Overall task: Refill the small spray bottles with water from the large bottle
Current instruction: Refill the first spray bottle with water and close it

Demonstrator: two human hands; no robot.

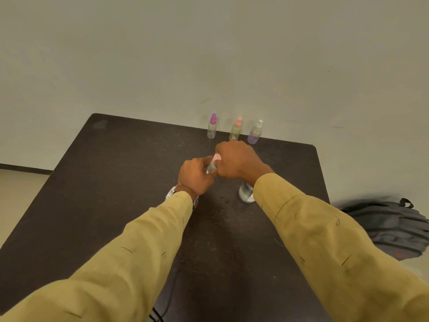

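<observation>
My left hand [196, 176] grips the clear body of a small spray bottle [211, 167] above the middle of the dark table [116, 182]. My right hand [236, 161] is closed around that bottle's pale pink cap [217, 157]. Three more small spray bottles stand along the far edge: one with a purple cap [212, 127], one with a peach cap [235, 129], one with a white cap [255, 132]. The large clear bottle [246, 192] stands upright under my right wrist, mostly hidden by the sleeve.
A few water drops [225, 199] lie on the table beside the large bottle. A dark backpack [392, 226] sits on the floor to the right of the table. A black cable [167, 303] runs off the near edge. A wall rises behind the table.
</observation>
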